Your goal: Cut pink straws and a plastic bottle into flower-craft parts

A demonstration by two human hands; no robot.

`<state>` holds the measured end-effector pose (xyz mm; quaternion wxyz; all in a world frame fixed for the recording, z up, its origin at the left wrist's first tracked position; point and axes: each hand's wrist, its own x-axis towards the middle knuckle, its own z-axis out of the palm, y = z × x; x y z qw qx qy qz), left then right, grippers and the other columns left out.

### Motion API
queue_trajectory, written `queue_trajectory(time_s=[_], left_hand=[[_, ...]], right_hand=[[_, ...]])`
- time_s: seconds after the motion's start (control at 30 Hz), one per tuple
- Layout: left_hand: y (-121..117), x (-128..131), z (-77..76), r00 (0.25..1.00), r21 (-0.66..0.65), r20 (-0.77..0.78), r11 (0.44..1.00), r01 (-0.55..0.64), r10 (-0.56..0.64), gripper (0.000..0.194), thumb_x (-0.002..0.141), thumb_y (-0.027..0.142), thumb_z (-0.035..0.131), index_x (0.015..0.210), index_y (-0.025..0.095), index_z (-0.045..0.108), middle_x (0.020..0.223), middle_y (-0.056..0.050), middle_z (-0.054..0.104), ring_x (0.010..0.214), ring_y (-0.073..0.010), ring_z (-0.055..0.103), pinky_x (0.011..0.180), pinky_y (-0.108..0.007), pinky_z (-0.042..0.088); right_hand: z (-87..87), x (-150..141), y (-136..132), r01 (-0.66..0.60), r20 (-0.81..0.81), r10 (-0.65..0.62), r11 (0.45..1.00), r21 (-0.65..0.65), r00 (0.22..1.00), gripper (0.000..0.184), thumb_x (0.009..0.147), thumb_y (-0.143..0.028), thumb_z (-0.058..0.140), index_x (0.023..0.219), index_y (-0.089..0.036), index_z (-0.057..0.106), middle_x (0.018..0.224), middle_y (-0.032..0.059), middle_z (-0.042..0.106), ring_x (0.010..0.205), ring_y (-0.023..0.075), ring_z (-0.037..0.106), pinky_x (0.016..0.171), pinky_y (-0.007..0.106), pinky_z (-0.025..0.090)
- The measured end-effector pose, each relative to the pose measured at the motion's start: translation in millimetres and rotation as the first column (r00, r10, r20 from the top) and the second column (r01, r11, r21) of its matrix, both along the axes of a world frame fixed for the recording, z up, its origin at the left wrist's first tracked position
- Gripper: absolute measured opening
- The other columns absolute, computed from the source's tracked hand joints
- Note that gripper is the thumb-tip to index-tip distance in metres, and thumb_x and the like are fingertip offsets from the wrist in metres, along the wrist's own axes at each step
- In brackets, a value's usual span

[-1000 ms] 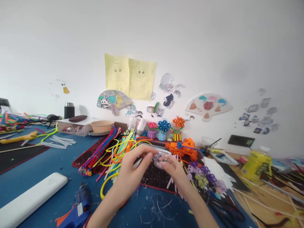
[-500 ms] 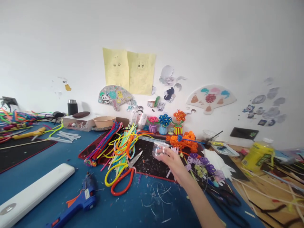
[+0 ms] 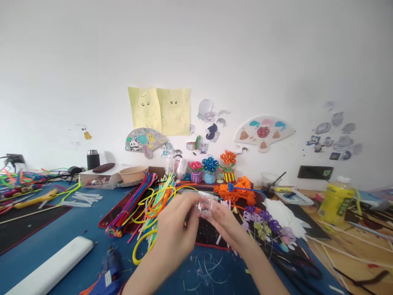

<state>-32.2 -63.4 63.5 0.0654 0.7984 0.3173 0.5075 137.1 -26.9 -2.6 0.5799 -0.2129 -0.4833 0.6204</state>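
Observation:
A small clear plastic jar (image 3: 204, 205) is held up over the dark mat in the middle. My right hand (image 3: 227, 227) grips it from the right, with the fingers closed around its side. My left hand (image 3: 179, 223) curls at the jar's left side, thumb and fingers bent towards it and overlapping it; its fingertips are partly hidden. Behind that hand the yellow-and-red-handled scissors are mostly covered, with only the yellow handle (image 3: 136, 248) showing. Bundles of coloured pipe cleaners (image 3: 153, 200) lie just left of my hands.
A blue glue gun (image 3: 109, 272) and a white case (image 3: 55, 266) lie at the front left. Flower pots made of pipe cleaners (image 3: 210, 170) stand by the wall. Orange pieces (image 3: 242, 190), purple flowers (image 3: 264, 221) and a yellow bottle (image 3: 336, 200) are to the right.
My left hand left the view half a second ago and has come back to the jar, covering most of the scissors again. The right hand keeps hold of the jar.

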Motion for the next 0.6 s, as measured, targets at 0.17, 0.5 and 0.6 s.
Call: queue_trajectory(time_s=[0.17,0.5,0.6], left_hand=[[45,1,-33.3,0.982,-0.132,-0.155,0.987,0.088,-0.108,0.063,0.081,0.024,0.067,0.137,0.028,0.036,0.141,-0.009,0.042,0.130,-0.0268,0.039,0.108,-0.047,0.035],[48,-10,-45.2,0.980,-0.246,0.024,0.949,0.196,-0.196,0.055,0.078,0.040,0.071,0.126,0.026,0.049,0.116,-0.006,0.057,0.096,-0.0212,0.054,0.087,-0.037,0.045],[45,-8,-43.9,0.974,-0.254,0.049,0.940,0.227,-0.222,0.052,0.082,0.036,0.068,0.129,0.028,0.047,0.121,-0.007,0.055,0.099,-0.0215,0.052,0.087,-0.036,0.045]], right_hand=[[-6.5,5,4,0.024,0.044,-0.023,0.999,-0.038,0.999,0.060,0.066,-0.049,0.080,0.115,-0.017,0.064,0.109,0.0111,0.066,0.104,0.0260,0.062,0.100,0.042,0.042],[3.4,7,-9,-0.187,0.134,0.189,0.982,-0.026,0.973,0.055,0.082,-0.055,0.063,0.124,-0.019,0.060,0.119,0.0117,0.064,0.111,0.0243,0.059,0.099,0.040,0.042],[2.6,7,-8,-0.193,0.105,0.195,0.981,-0.031,0.975,0.054,0.081,-0.054,0.065,0.123,-0.020,0.060,0.126,0.0118,0.060,0.116,0.0253,0.056,0.098,0.039,0.043]])
